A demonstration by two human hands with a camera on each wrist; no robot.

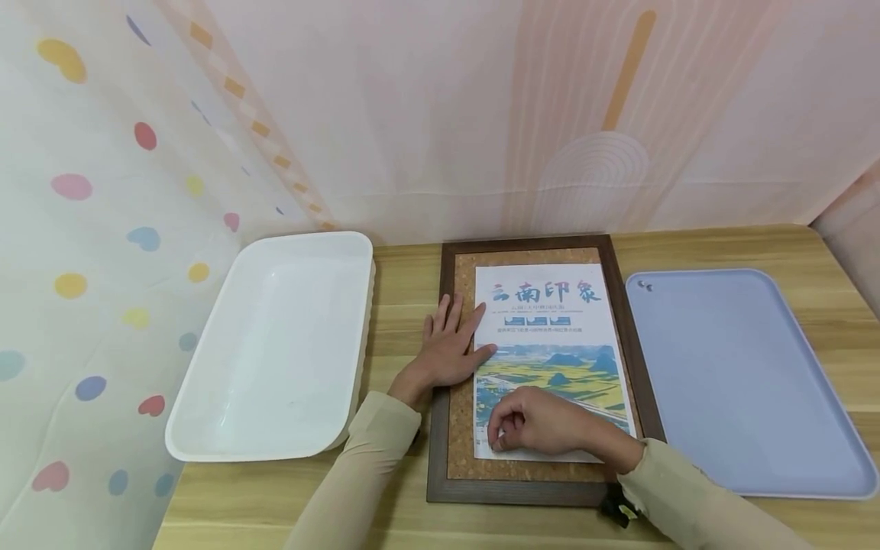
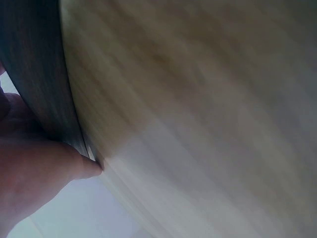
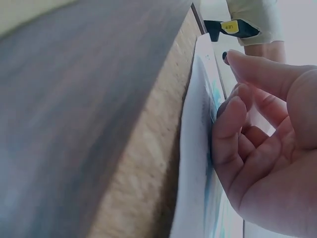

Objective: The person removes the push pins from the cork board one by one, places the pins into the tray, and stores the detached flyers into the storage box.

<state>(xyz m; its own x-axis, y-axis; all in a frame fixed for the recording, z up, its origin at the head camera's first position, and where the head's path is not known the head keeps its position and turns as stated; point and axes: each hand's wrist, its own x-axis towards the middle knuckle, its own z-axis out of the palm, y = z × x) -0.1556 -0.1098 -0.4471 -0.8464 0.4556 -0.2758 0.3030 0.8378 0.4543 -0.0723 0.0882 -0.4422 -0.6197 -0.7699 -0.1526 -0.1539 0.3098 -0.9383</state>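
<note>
A framed cork board (image 1: 532,257) lies on the wooden table, with a printed landscape poster (image 1: 550,338) flat on its cork. My left hand (image 1: 447,355) rests across the left frame edge, fingers spread, thumb and index fingertips on the poster's left margin. Over the poster's lower-left corner, my right hand (image 1: 543,420) bends its fingers down to the paper. A small dark, shiny pushpin (image 3: 225,57) shows at its fingertips in the right wrist view; much of it is hidden. There the poster's edge stands slightly raised from the cork.
A deep white tub (image 1: 275,351) stands left of the board. On the right lies a shallow blue tray (image 1: 742,382), close beside the frame, with small shiny pins (image 1: 644,286) in its far left corner. A patterned curtain (image 1: 426,114) rises behind the table (image 1: 402,305).
</note>
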